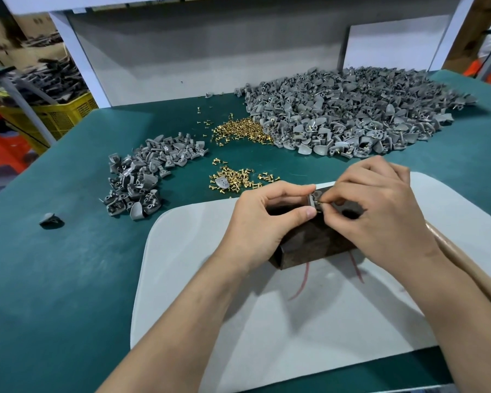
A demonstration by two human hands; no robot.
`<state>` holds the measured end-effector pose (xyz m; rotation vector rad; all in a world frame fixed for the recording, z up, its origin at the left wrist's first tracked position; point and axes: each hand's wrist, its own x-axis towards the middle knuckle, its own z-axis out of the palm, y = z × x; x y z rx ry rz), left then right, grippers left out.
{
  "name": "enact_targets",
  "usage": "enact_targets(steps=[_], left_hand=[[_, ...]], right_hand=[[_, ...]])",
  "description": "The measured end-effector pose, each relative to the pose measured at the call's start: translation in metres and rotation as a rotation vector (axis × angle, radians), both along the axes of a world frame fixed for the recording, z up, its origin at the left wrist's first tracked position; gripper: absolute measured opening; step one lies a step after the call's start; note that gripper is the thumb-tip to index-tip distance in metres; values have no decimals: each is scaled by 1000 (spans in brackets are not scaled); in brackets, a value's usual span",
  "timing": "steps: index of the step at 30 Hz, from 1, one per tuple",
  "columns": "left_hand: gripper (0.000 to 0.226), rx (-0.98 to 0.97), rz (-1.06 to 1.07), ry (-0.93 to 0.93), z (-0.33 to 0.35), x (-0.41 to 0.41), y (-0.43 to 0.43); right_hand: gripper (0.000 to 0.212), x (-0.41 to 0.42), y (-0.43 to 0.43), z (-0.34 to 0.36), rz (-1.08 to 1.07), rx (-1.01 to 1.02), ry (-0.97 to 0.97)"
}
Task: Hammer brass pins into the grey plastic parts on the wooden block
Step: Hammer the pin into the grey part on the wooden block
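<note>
A dark wooden block [312,242] stands on a white mat [267,321] in front of me. On its top sits a grey plastic part [313,199]. My left hand [264,219] grips the block's left end, with thumb and forefinger pinching the grey part. My right hand [377,211] pinches a small brass pin [321,202] against the part. A wooden hammer handle [448,251] lies under my right forearm; its head is hidden.
Loose brass pins lie in a near heap [238,178] and a far heap [243,131] on the green table [54,279]. A big pile of grey parts [352,112] fills the back right, a smaller pile [142,177] the left. One stray part [50,219] lies far left.
</note>
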<state>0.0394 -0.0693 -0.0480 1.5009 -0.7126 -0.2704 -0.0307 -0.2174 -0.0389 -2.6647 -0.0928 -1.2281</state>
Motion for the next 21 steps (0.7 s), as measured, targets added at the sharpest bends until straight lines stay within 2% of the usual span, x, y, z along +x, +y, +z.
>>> enact_targets(steps=[14, 21], left_hand=[[31, -11, -6, 27, 0, 1, 0], [30, -8, 5, 19, 0, 0, 0]], right_hand=[[8, 0, 1, 0, 19, 56, 43], [8, -1, 2, 1, 0, 1, 40]])
